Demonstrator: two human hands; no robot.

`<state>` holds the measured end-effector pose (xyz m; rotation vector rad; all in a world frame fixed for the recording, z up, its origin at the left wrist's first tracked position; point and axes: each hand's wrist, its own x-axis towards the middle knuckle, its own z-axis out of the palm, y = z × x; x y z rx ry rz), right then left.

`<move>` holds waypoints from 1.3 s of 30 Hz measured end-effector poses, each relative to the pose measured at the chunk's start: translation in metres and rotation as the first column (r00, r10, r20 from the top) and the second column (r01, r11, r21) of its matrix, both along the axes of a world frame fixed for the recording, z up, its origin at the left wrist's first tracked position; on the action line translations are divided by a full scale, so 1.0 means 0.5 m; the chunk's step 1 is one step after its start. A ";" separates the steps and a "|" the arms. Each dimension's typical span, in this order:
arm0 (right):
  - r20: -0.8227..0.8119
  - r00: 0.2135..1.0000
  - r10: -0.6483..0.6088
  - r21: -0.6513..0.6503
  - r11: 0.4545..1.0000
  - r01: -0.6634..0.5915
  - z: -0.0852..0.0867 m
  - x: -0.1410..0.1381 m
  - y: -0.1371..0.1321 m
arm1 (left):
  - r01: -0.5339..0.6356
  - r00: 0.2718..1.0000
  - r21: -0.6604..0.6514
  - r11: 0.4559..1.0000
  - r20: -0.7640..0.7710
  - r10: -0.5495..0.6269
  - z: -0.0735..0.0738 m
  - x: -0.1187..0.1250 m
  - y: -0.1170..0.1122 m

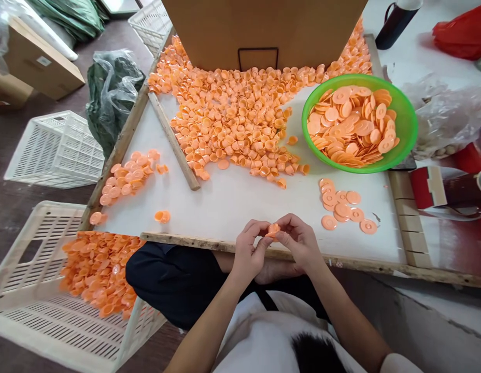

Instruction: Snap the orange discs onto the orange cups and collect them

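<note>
Over the table's front edge, my left hand [251, 247] and my right hand [299, 239] pinch a small orange plastic piece [273, 231] between their fingertips. It seems to be a little cup with a round disc at its base, though fingers cover part of it. Loose orange discs [342, 210] lie on the white tabletop [232, 207] to the right of my hands. Beyond them spreads a large heap of small orange cups [240, 119]. At the left edge sits a pile of orange pieces with discs [126, 178], and one such piece [161, 216] lies nearer me.
A green bowl [409, 129] full of orange discs stands at the right. A wooden stick [174, 142] borders the heap, and a cardboard box [264, 31] rises behind it. Down on the left, a white crate [61, 311] holds orange pieces. A dark mug [398, 23] lies back right.
</note>
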<state>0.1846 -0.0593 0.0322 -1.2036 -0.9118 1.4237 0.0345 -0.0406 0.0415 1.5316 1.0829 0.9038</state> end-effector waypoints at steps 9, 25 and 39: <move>0.657 0.735 -0.170 0.005 0.975 0.222 -0.037 0.125 -0.021 | -0.357 0.831 0.137 0.924 -0.404 0.381 -0.029 -0.133 0.075; 0.937 0.350 0.006 -0.092 0.969 0.228 -0.090 0.211 -0.056 | -0.260 0.567 0.486 0.834 -0.623 0.539 -0.052 -0.202 0.324; 0.917 0.395 0.052 -0.139 0.971 0.195 -0.099 0.212 -0.038 | -0.092 0.596 0.359 0.929 -0.727 0.340 -0.125 -0.145 0.410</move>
